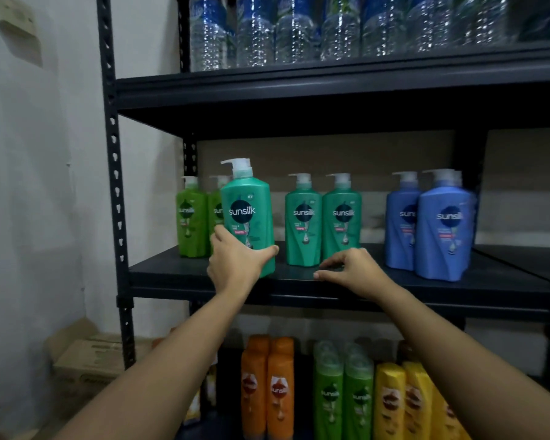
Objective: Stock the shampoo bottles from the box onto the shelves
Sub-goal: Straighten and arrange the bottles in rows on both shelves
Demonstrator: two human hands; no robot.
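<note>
The left hand grips the teal shampoo bottle at its base, left of centre on the middle shelf. The right hand rests loosely curled on the shelf, holding nothing.

A black metal rack stands against the white wall, and its middle shelf carries pump bottles of shampoo. Taking the pair of teal bottles at the centre of that shelf as the mark: left of them stands one more teal bottle, nearer the front edge, and beyond it two light green bottles by the rack's upright. Right of the pair, set apart, stand blue bottles. The shelf above holds clear water bottles; the shelf below holds orange, green and yellow bottles.
</note>
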